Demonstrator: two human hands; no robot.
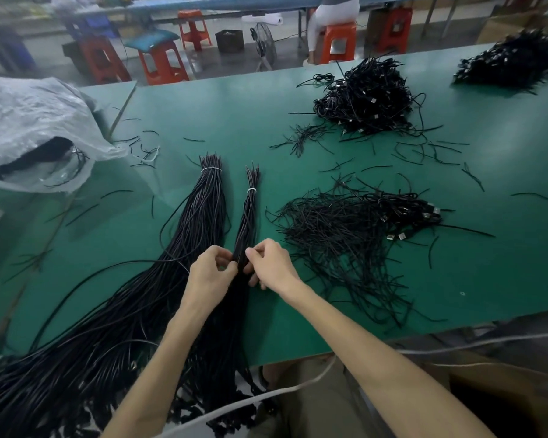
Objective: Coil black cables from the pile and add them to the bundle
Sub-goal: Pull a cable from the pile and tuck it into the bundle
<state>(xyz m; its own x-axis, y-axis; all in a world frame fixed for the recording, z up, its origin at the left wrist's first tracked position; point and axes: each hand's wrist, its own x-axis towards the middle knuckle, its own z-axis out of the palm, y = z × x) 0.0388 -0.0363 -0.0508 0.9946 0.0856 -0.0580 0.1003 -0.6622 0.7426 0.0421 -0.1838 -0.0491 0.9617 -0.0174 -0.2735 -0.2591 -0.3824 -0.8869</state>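
Both hands are at centre frame, close together, one on each side of the small bundle [249, 213]. Left hand [210, 271]: fingers curled, thumb and fingertips pinching the bundle's left edge. Right hand [271, 263]: thumb and forefinger pinching the right edge, with the other fingers curled lower against the cables. Neither hand is spread flat. I can't tell whether they hold a single strand or the whole bundle.

The small bundle lies on the green tabletop [203, 105], running from the hands up toward mid frame. A white tie [251, 190] sits near its far end, and its near end hangs over the tabletop's front edge.

The big bundle [208, 210] is just left of it, nearly parallel. It has its own white band [211, 168] at the top and fans out wide toward the lower left corner.

The loose pile [339, 238] of black cables is right of the hands, tangled, with plugs showing on its right side. It isn't touching either hand.

A second heap [366, 99] is at upper right and a third heap [516, 60] is in the far upper right corner. Short black offcuts [301, 142] are scattered across the tabletop.

A clear plastic bag [29, 118] with dark cables inside is at upper left. Orange stools [162, 63] stand along the top, behind the tabletop.
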